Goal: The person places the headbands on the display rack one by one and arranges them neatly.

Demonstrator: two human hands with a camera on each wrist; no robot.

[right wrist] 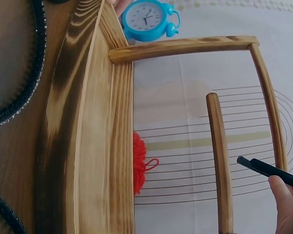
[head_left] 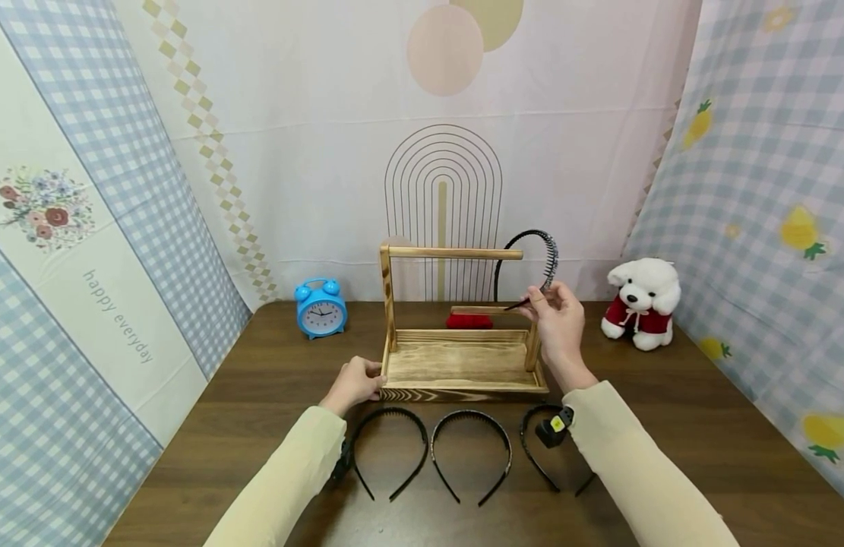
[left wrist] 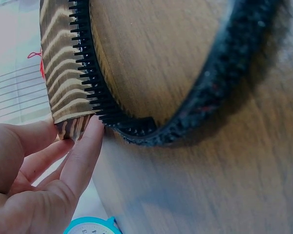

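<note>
Brown table (head_left: 674, 395) bears everything; on it, wooden rack (head_left: 459, 361), long axis left to right, top bar running rightward from the left post, lower bar leftward from the right post. White plush dog (head_left: 643, 285) in red sits at far right, facing the person. Held headband (head_left: 554, 258) is raised by the rack's right end: long axis near upright, arch up, gripped leg's tip pointing left and slightly down; top bar's free end falls within its outline, but cannot tell whether it passes through. Left headband (head_left: 392, 411), middle headband (head_left: 471, 414) and right headband (head_left: 524, 431) lie before the rack, arches away, ends toward the person. Right hand (head_left: 561, 327) pinches the held headband near one end; left hand (head_left: 353, 384) grips the rack's front left corner. Blue alarm clock (head_left: 321, 315) stands left; red woolly item (head_left: 469, 320) shows behind the tray
</note>
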